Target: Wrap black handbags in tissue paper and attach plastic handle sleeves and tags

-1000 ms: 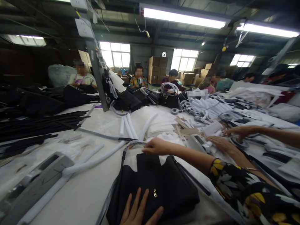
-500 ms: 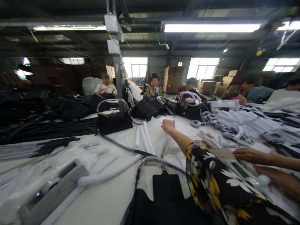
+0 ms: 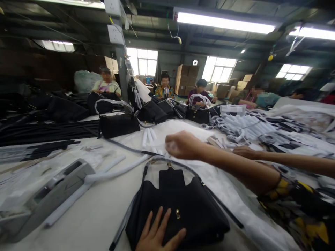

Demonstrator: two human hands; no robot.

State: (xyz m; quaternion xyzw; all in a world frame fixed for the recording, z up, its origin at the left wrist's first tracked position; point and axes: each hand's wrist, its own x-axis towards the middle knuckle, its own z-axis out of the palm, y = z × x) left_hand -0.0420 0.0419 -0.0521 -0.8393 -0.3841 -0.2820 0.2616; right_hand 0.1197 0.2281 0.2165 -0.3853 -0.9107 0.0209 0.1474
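Note:
A black handbag (image 3: pixel 193 202) lies in front of me with its flap (image 3: pixel 171 179) folded up and a small gold clasp (image 3: pixel 178 213) on its front. My left hand (image 3: pixel 157 235) rests flat on the bag's front, fingers spread. Beyond the bag, my right hand (image 3: pixel 181 144) reaches across from the right in a floral sleeve. Its fingers are closed on what looks like a thin white sheet (image 3: pixel 230 195), blurred, which runs below the forearm toward the lower right. The bag's wrapped handle (image 3: pixel 180 161) arches up behind the flap.
A grey tape dispenser (image 3: pixel 52 195) and white foam tubes (image 3: pixel 115 175) lie at left. Black handbags (image 3: pixel 119 126) and wrapped handles (image 3: pixel 243 127) are heaped farther back. A co-worker's hand (image 3: pixel 246 152) reaches in from the right. Several people sit across the table.
My right hand has drawn back toward me from the white sheets. My left hand has come into view on the bag, which now shows more fully. The view has shifted and tilted.

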